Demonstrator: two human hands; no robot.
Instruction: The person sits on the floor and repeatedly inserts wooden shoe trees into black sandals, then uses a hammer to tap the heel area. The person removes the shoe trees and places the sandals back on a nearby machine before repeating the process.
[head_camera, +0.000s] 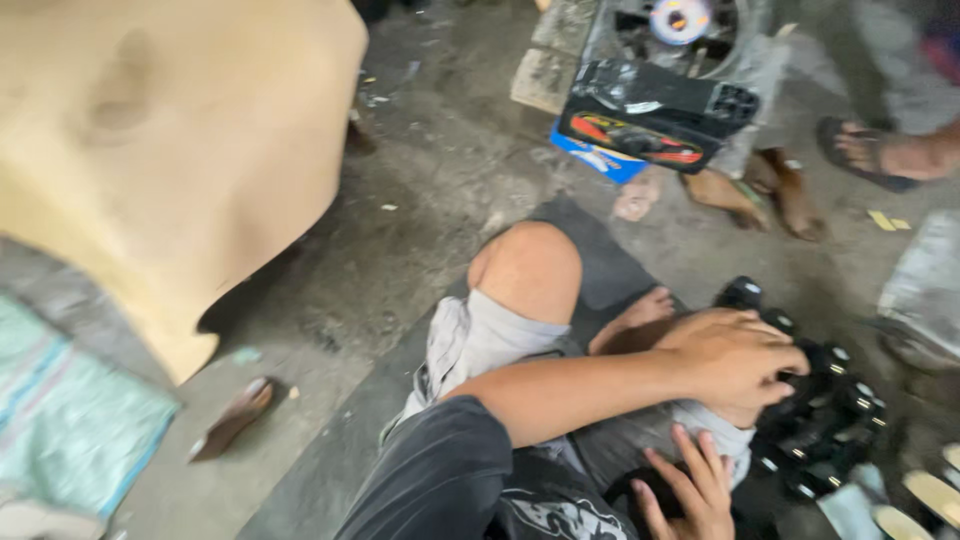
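I sit on a dark mat (600, 262) on the floor, with my bare knee (527, 268) raised in the middle of the view. My left hand (730, 360) reaches across my lap and curls its fingers over a cluster of black round parts with silvery tops (825, 415) at the right. My right hand (692, 488) is low at the bottom edge, below the left one. Its fingers are spread and it holds nothing, touching a dark thing that I cannot make out. My bare foot (640, 315) shows behind my left wrist.
A large tan board (170, 150) fills the upper left, with a teal sack (70, 420) below it. A brown sandal (235, 415) lies on the concrete. A black and blue box (640, 125) and a metal machine part (680, 30) sit at the top. Another person's sandalled feet (880, 155) stand at the top right.
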